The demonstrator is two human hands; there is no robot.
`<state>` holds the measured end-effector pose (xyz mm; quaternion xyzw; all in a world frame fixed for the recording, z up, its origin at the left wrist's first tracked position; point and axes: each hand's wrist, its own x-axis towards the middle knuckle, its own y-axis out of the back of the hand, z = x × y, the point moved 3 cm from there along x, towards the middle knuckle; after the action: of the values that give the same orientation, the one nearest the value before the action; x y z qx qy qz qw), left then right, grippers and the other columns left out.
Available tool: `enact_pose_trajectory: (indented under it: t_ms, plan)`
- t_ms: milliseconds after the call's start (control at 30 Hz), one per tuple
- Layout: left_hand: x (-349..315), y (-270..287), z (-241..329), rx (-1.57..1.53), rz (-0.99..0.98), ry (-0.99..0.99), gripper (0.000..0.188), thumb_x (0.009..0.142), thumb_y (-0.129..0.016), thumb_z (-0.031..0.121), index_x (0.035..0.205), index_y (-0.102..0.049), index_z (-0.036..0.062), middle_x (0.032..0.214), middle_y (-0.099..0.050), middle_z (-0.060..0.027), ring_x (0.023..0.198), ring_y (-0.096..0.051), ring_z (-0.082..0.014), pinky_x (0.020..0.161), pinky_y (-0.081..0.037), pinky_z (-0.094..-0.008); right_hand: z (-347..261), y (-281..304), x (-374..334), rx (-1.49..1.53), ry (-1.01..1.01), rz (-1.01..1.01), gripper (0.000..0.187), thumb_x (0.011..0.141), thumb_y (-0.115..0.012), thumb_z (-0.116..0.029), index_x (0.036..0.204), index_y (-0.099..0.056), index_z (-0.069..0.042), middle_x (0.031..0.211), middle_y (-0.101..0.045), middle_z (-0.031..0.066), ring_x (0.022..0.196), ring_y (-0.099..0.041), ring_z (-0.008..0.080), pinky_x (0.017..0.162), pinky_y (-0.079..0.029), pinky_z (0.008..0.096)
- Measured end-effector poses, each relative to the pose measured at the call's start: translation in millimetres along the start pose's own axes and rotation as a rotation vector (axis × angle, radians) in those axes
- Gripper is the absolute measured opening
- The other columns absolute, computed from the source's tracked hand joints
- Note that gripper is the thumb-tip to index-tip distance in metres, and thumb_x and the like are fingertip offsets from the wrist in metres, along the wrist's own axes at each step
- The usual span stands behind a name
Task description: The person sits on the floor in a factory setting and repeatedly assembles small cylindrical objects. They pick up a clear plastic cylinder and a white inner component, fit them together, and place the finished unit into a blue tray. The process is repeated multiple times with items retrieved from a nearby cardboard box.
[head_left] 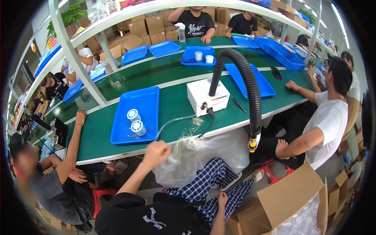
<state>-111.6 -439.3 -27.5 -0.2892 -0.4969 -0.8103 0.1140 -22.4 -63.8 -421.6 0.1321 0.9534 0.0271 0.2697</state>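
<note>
Reaching into the clear plastic bag (203,152), left hand (156,150) fisted on its rim; right hand (223,198) rests, grip unclear. Next: withdraw piece.

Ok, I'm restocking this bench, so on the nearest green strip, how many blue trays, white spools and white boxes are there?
Blue trays: 2
White spools: 2
White box: 1
Total: 5
</note>
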Motion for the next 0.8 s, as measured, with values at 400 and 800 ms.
enact_pose_trajectory:
  t_ms: [400,800]
  plan:
    - [138,-92,-101,-0.445,0.187,0.484,0.014,0.078,-0.066,0.015,0.083,-0.059,0.003,0.073,-0.059,-0.0063,0.058,-0.055,-0.0135,0.055,-0.045,-0.028,1,2,-5,-0.033,-0.009,0.046,0.022,0.093,-0.049,-0.014,0.099,-0.058,0.005,0.074,-0.065,0.0135,0.059,-0.062,0.019,0.056,-0.052,0.0294]
    - [146,-92,-213,-0.147,0.224,0.73,0.04,0.075,-0.066,0.024,0.107,-0.054,0.0018,0.114,-0.049,-0.0213,0.109,-0.048,-0.0356,0.095,-0.039,-0.0391,-1,4,-13,-0.091,-0.035,0.038,0.023,0.093,-0.047,-0.014,0.099,-0.059,0.005,0.076,-0.065,0.0135,0.062,-0.063,0.0177,0.057,-0.052,0.0285]
